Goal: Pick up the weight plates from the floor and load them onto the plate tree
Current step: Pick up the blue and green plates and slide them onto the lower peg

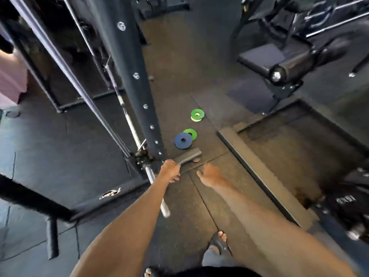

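The rubber floor (185,206) carries the black rack upright (129,66). Just right of its base lie the weight plates: a blue plate (178,143) overlapping a green plate (193,132), and beyond them a second green plate (193,113) stacked on a white plate (196,119). The left hand (169,170) has curled fingers beside the steel bar (165,208); whether it grips anything cannot be determined. The right hand (209,174) is relaxed and holds nothing.
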